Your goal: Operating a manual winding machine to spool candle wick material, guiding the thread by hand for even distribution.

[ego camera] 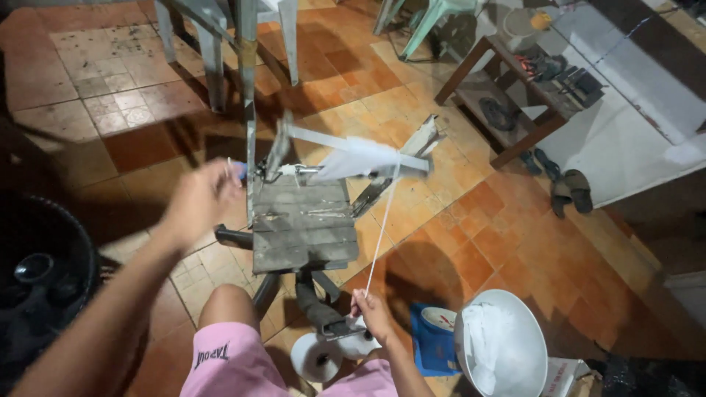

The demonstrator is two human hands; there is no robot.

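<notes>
A worn wooden winding frame (301, 220) stands on the tiled floor in front of me. My left hand (200, 200) grips a small blue handle (240, 170) at the frame's left side. A blurred white spindle of thread (360, 160) sits on the frame's axle. A white thread (381, 228) runs from it down to my right hand (372, 312), which pinches it between the fingers. Just below that hand lie white rolls (323, 356) by my knees.
A white bowl (507, 345) holding white material sits at the lower right, next to a blue item (430, 342). A low wooden shelf (515, 88) with shoes stands at the upper right. Metal chair legs (213, 51) rise behind the frame. A dark basket (37, 272) is at left.
</notes>
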